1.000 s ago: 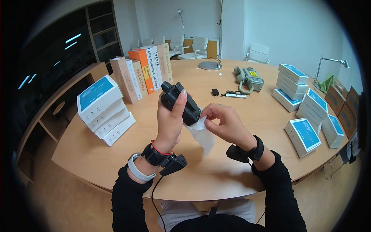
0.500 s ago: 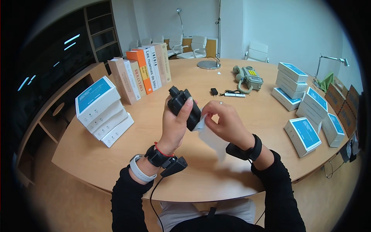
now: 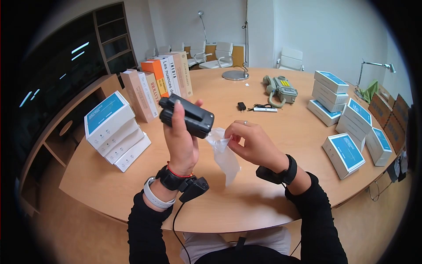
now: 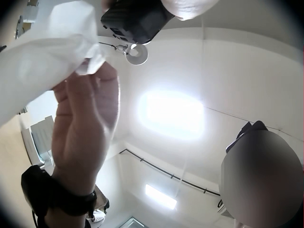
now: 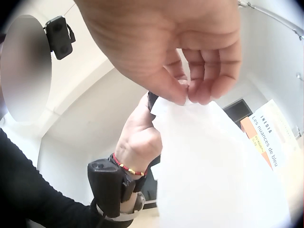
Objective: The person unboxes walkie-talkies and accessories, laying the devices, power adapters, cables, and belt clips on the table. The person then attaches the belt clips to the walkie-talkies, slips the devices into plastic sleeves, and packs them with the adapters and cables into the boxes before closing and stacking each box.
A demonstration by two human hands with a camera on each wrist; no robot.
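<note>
A black walkie-talkie (image 3: 188, 116) with a clip on its back is gripped by my left hand (image 3: 181, 147), the thumb lying along its near side. It is tilted, the knob end to the upper left. From its lower right end hangs a thin, translucent white sheet (image 3: 227, 163). My right hand (image 3: 255, 144) pinches the top of this sheet between thumb and fingers, just beside the walkie-talkie. In the right wrist view the sheet (image 5: 209, 161) spreads out below the pinching fingertips (image 5: 203, 95). The left wrist view shows the walkie-talkie's dark body (image 4: 137, 21) close above the sheet.
Stacked white-and-blue boxes (image 3: 115, 132) stand at the left, more boxes (image 3: 345, 152) at the right. Behind are a row of books (image 3: 162, 79), a green telephone (image 3: 282, 91), a black adapter (image 3: 241, 106), a power strip (image 3: 265, 110) and a lamp base (image 3: 235, 75).
My left hand has turned the walkie-talkie flatter and moved it left, away from my right hand. The right hand keeps pinching the sheet, which now hangs more steeply between them.
</note>
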